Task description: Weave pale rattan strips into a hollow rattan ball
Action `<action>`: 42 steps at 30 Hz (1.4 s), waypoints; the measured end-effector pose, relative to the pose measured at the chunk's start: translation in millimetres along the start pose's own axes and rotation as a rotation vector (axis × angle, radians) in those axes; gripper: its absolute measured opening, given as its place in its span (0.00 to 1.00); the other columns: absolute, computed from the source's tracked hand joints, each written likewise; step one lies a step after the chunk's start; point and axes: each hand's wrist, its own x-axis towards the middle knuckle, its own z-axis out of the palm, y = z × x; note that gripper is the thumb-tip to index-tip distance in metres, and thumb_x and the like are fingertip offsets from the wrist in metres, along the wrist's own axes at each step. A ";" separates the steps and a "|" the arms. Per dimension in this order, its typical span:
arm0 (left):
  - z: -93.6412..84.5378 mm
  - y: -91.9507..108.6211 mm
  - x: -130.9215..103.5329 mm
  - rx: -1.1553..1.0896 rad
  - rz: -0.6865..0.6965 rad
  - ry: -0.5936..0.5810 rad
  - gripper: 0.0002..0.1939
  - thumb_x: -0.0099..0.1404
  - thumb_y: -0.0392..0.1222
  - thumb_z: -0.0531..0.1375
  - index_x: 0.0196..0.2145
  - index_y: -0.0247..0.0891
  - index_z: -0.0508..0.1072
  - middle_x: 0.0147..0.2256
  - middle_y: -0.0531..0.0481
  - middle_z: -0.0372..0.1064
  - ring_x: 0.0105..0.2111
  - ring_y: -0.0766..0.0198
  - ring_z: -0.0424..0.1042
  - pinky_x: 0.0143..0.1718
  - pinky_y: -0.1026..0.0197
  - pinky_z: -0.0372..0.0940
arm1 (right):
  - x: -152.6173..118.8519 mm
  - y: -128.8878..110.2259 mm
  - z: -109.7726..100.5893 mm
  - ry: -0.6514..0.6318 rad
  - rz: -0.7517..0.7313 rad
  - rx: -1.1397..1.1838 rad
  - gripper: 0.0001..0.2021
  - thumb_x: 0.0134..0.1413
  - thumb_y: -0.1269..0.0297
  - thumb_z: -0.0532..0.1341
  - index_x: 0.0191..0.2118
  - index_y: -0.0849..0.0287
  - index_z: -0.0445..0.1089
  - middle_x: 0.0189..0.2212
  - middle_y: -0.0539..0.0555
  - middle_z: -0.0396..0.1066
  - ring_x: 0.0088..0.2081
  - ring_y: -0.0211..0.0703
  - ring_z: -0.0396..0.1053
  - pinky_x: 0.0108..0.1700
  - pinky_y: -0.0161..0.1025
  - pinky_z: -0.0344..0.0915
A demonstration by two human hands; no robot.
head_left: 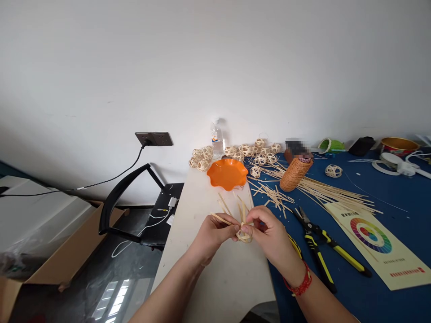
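Note:
Between my two hands is a small woven bamboo-strip ball [245, 237], with several loose strip ends sticking up and out from it. My left hand [218, 233] pinches its left side, where one strip points away to the left. On the other side my right hand [266, 231], with a red bracelet at the wrist, grips the top and right of the ball between thumb and fingers. Part of the weave is hidden by my fingertips. Just beyond the hands lies an orange scalloped plate [227, 174] on the white board [198, 215].
Yellow-black shears [316, 237], cut strips [274, 197], long strips [336, 193] and a colour-wheel booklet [380, 246] lie on the blue surface at right. Finished woven balls [264, 154], a water bottle [217, 137] and a twine spool [296, 174] stand behind. A black chair [164, 197] is at left.

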 end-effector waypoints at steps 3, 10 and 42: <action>0.8 -0.2 0.1 -0.026 -0.006 0.001 0.08 0.54 0.40 0.72 0.28 0.31 0.82 0.24 0.47 0.77 0.24 0.66 0.71 0.30 0.64 0.66 | -1.0 1.9 0.6 0.019 -0.018 0.006 0.03 0.54 0.64 0.66 0.34 0.54 0.72 0.34 0.50 0.65 0.29 0.38 0.60 0.31 0.36 0.61; 1.8 0.4 0.2 -0.052 -0.016 -0.001 0.10 0.53 0.41 0.73 0.27 0.31 0.81 0.24 0.46 0.77 0.24 0.66 0.71 0.30 0.63 0.67 | -1.4 3.7 -0.4 0.048 -0.010 -0.003 0.09 0.53 0.64 0.67 0.41 0.52 0.77 0.37 0.51 0.65 0.28 0.36 0.61 0.30 0.36 0.63; -1.2 -5.3 3.5 0.012 -0.049 0.036 0.10 0.55 0.43 0.72 0.30 0.32 0.83 0.28 0.44 0.78 0.27 0.63 0.73 0.31 0.63 0.68 | -8.4 15.0 1.5 -0.016 -0.293 -0.249 0.30 0.66 0.69 0.56 0.70 0.44 0.51 0.43 0.54 0.68 0.37 0.41 0.69 0.41 0.40 0.71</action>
